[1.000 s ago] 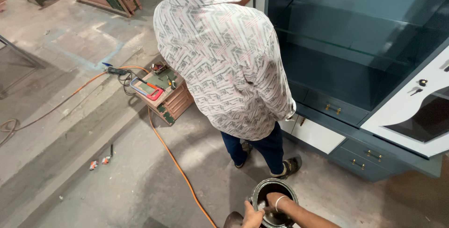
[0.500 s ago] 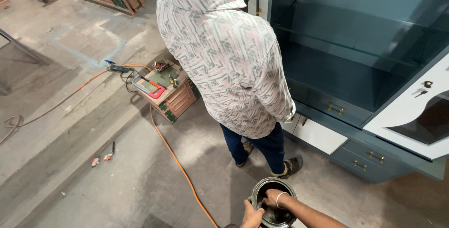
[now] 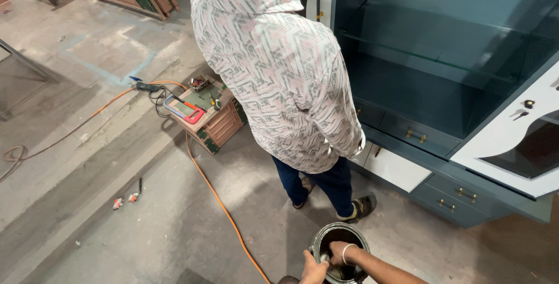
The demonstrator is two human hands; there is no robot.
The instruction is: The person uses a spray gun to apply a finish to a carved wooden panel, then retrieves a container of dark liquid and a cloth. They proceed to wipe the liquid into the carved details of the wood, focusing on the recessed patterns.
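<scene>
Down at the bottom edge of the view, the person's right hand [image 3: 338, 253] is reaching into the mouth of a round metal can [image 3: 340, 252] sitting on the concrete floor [image 3: 145, 220], its fingers curling down inside the dark opening; a thin bangle is showing on that wrist, and I cannot tell whether the fingers are holding anything in there. The left hand [image 3: 314, 270] is resting against the can's near rim, fingers bent loosely around the edge. The can is standing just behind the heels of a co-worker [image 3: 279, 80] in a pale patterned shirt and blue trousers, who is facing a tall blue-grey cabinet [image 3: 442, 63] with open shelves and a white drawer front. An orange cable [image 3: 218, 199] is running across the floor beside the can, leading up past a small wooden box [image 3: 212, 121] with a red-framed saw [image 3: 186, 109] lying on top
</scene>
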